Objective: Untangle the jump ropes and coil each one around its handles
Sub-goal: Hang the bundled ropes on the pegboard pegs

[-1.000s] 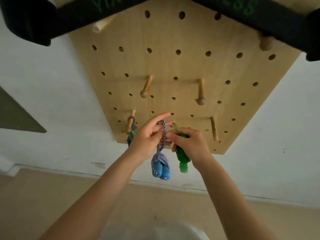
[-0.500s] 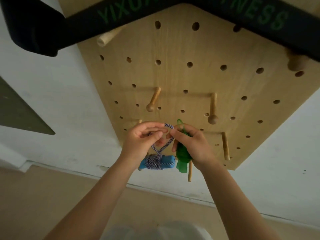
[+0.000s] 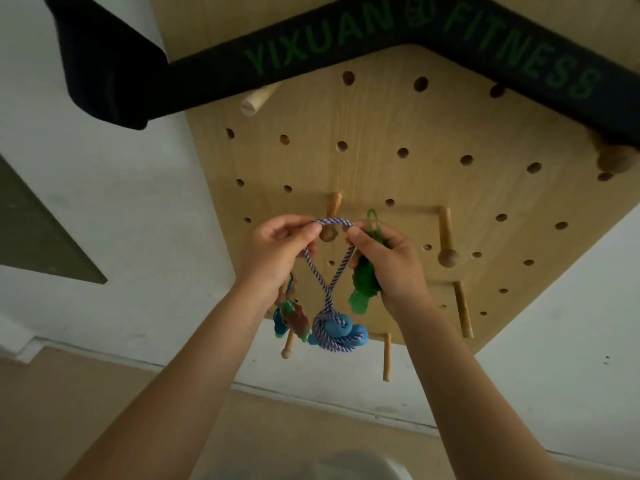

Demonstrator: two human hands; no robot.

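A blue-and-white braided jump rope [image 3: 329, 271] is coiled round its blue handles [image 3: 341, 332], which hang below my hands. Its free loop is stretched between both hands, right in front of a wooden peg [image 3: 329, 230] on the pegboard [image 3: 398, 174]. My left hand [image 3: 277, 251] pinches the loop's left end. My right hand [image 3: 384, 258] pinches the right end with thumb and forefinger and also grips a coiled green jump rope [image 3: 363, 285] in its palm, whose thin green loop sticks up past the fingers. Another coiled rope [image 3: 291, 317] hangs at the lower left.
The wooden pegboard holds several more pegs [image 3: 446, 251], some long and bare at the lower right [image 3: 462, 310]. A black resistance band with green lettering [image 3: 346, 46] hangs across the top. White wall and beige floor lie behind and below.
Both hands have risen up the board with the blue rope and pulled its loop wider apart, now level with the middle-row peg. The blue handles swing beneath.
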